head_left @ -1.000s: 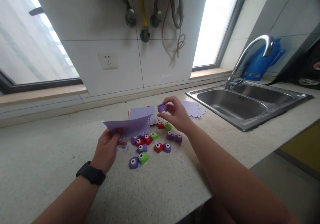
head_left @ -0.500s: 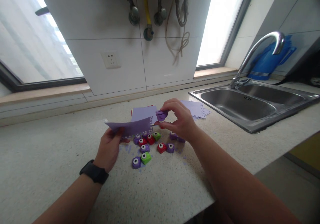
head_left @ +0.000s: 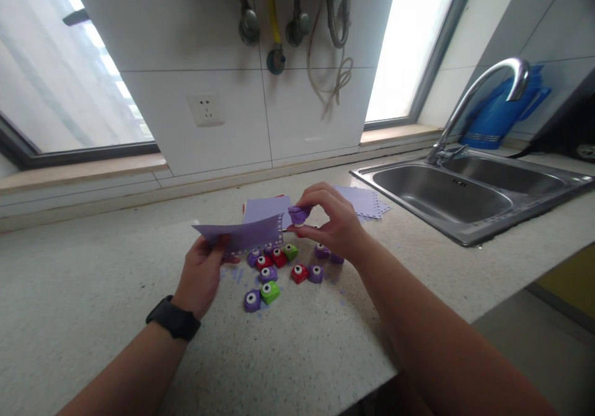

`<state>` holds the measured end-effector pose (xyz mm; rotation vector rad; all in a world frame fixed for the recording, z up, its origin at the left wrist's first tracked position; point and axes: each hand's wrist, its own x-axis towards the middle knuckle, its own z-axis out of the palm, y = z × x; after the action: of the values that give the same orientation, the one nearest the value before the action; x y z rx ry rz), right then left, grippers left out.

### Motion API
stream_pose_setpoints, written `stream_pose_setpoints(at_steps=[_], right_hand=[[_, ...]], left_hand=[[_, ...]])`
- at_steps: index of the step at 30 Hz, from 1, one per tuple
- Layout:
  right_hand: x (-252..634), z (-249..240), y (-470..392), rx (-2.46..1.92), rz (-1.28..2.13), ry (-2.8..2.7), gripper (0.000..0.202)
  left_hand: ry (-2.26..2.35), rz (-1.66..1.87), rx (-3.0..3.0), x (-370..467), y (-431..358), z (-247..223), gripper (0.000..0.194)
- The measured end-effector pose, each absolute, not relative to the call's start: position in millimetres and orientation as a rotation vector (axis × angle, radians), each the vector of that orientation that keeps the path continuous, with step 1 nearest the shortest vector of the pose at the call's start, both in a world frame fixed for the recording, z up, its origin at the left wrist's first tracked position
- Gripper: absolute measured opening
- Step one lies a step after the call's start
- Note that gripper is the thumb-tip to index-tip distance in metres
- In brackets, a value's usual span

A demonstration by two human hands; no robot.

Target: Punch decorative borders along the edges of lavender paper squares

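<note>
My left hand (head_left: 202,273), with a black watch on its wrist, pinches a purple paper (head_left: 246,236) raised above the counter. Small holes line the paper's right and lower edges. Between the thumb and fingers of my right hand (head_left: 332,221) is a purple punch (head_left: 299,215), close beside the paper's right edge. Below lie several small punches, among them a red punch (head_left: 300,273), a green punch (head_left: 270,291) and a purple punch (head_left: 252,300). Purple paper bits are scattered round them.
Behind the hands lies a stack of paper (head_left: 267,208), purple on top. Hole-edged purple sheets (head_left: 360,201) lie right of it. A steel sink (head_left: 465,233) with a curved faucet (head_left: 478,84) and a blue jug (head_left: 497,115) are at the right.
Hardly anything differs. The view has shifted very slightly, and both hands hold the same paper and punch in nearly the same place.
</note>
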<state>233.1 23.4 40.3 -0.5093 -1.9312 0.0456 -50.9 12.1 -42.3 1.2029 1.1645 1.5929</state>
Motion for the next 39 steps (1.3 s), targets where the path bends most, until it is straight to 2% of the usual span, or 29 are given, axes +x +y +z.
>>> stream_pose_setpoints(at_steps=[10, 16, 22, 29, 39], right_hand=[[232.9, 35.3, 28.3, -0.533, 0.165, -1.932, 0.036], [223.0, 18.7, 38.6, -0.613, 0.817, -1.682, 0.051], [218.1, 14.3, 43.6, -0.678, 1.231, -1.447, 0.047], [220.9, 14.6, 45.8, -0.692, 1.287, -1.365, 0.04], [224.1, 9.3, 51.4, -0.671, 1.297, -1.411, 0.038]], left_hand=[[1.164, 1.592, 1.215, -50.7, 12.6, -43.6, 0.036], [1.162, 1.551, 1.263, -50.7, 8.6, -41.9, 0.043], [1.187, 1.548, 1.276, -49.1, 5.4, -37.2, 0.045], [1.164, 1.536, 1.268, -48.6, 4.2, -35.4, 0.05], [1.122, 1.604, 1.278, -48.5, 6.0, -31.9, 0.045]])
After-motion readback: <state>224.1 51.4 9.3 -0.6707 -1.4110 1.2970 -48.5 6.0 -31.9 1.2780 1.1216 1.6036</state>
